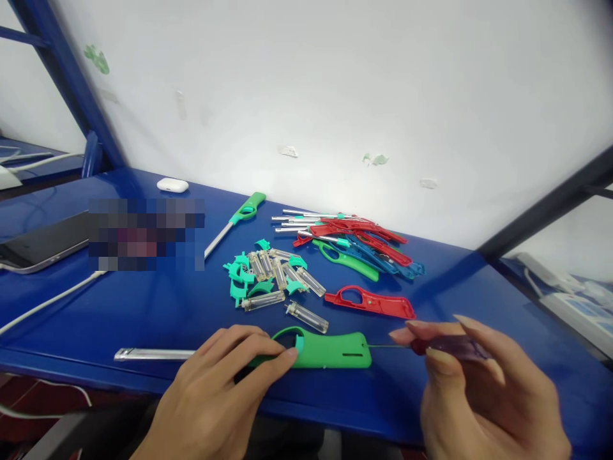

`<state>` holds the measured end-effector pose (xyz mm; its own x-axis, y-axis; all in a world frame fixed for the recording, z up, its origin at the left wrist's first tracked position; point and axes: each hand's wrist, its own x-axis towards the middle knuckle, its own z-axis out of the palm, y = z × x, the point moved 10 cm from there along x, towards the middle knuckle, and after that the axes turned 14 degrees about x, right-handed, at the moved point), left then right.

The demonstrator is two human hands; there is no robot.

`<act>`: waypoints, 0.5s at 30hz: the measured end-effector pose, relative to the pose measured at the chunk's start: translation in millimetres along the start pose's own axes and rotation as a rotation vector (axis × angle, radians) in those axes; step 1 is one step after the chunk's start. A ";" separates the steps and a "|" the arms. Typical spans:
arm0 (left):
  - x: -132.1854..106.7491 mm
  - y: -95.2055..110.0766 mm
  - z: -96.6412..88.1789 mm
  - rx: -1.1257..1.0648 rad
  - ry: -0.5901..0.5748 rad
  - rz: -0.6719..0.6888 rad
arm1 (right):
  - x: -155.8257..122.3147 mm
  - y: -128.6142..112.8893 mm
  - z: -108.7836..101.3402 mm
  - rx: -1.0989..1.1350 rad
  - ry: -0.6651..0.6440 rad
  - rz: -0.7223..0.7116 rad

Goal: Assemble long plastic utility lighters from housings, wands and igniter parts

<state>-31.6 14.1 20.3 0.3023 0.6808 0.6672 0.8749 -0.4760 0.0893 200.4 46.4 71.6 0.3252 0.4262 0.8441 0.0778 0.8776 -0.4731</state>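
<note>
1. Blue tabletop, glossy, its front edge running beneath the work.
2. Left hand: half-curled over the lighter's front, thumb beside the trigger, fingers and thumb holding the lighter down.
3. Green utility lighter: lying near the front edge, silver barrel pointing left, butt right; narrow window in its side, teal trigger at the finger loop.
4. Right hand: closed in a pinch on the purplish translucent handle of a slim screwdriver, shaft aimed at the lighter's butt.
5. Red half-shell: hollow side up, just beyond the butt.
6. Clear fuel reservoirs: loose cluster, mingled with teal plastic parts.
7. Heap of handle shells: red, blue and green, with silver barrels; farther back, to the right.
8. Second green lighter: apparently whole, behind the reservoirs.
9. White earbud case: far left, toward the wall; smartphone at the left edge.
10. White wall: sticker remnants attached.
11. Hazards, as judged: a sideways push could make the shaft slip off the narrow butt toward the left fingers; a loosened hold could let the lighter turn; a stray knuckle could roll the nearest reservoir.
12. Obscured: lighter's front, beneath the left hand; shaft tip, contact or insertion indeterminable; pixelated patch beside the smartphone, contents unreadable; lower pieces of the heap, overlapped.
</note>
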 end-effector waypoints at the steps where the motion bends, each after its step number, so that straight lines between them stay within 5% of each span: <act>1: -0.1 0.4 0.1 0.000 0.001 0.004 | 1.4 -0.8 -0.3 -0.021 -0.003 -0.009; 11: 3.2 0.0 1.4 0.024 -0.001 0.008 | 3.4 -5.1 -2.9 -0.114 -0.010 -0.040; 15: 2.9 0.3 -2.1 0.046 0.028 0.013 | -0.2 -9.0 -28.1 -0.335 0.164 -0.039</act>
<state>-31.3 14.7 23.8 0.3036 0.6584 0.6887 0.8878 -0.4579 0.0465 226.2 32.3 68.7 0.4608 0.3294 0.8241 0.3883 0.7601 -0.5210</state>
